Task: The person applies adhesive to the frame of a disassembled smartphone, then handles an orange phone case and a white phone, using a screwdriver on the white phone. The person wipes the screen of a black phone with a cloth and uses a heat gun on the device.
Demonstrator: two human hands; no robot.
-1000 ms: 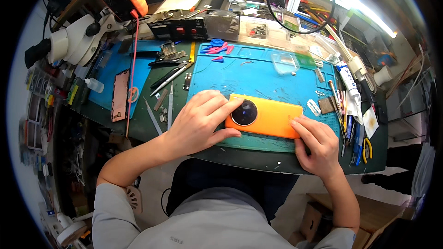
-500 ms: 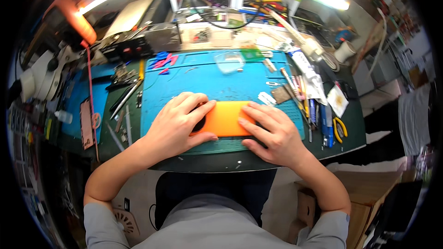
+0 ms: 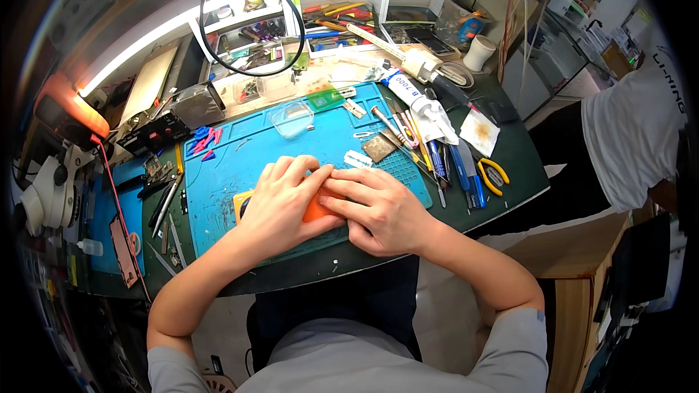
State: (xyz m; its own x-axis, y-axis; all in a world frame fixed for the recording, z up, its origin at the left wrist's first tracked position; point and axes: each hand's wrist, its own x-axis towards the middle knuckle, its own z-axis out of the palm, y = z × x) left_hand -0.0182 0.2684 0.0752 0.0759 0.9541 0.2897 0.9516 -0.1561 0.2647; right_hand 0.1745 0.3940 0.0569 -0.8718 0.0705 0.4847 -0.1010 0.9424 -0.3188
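Orange phone (image 3: 314, 211) over the blue mat's (image 3: 251, 151) near half
The fingers of our left hand (image 3: 282, 207) grasp it, likely for steadiness; those of our right hand (image 3: 382, 212) bend over it, grip unclear.

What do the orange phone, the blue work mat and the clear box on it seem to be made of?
Orange phone: perhaps plastic, smooth and even-coloured; mostly covered, so I cannot be sure.
Blue work mat: probably silicone or rubber, fairly matte, with recessed trays and dark scuffs.
Clear box: likely hard plastic, glossy; blue shows through it.
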